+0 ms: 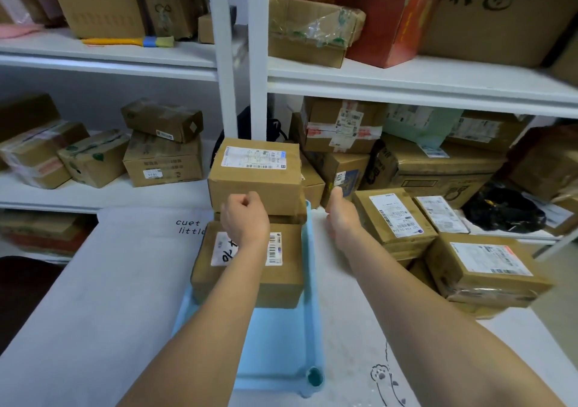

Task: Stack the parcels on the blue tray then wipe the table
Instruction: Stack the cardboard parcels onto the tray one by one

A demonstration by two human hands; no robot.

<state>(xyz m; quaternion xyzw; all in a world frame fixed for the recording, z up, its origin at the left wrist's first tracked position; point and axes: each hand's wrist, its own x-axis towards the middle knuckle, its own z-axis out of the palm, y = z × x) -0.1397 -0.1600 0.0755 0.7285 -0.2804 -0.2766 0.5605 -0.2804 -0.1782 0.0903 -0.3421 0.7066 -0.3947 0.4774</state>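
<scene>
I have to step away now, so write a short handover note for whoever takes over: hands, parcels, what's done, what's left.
Left hand: loosely curled, empty, over the tray's parcels.
Right hand: empty, just past the tray's right edge.
Light blue plastic tray: holds a near brown cardboard parcel with a handwritten label and a far stack topped by a labelled brown box.
Left: brown labelled parcels on the table at right to be stacked; white tablecloth not wiped, no cloth in hand.
</scene>
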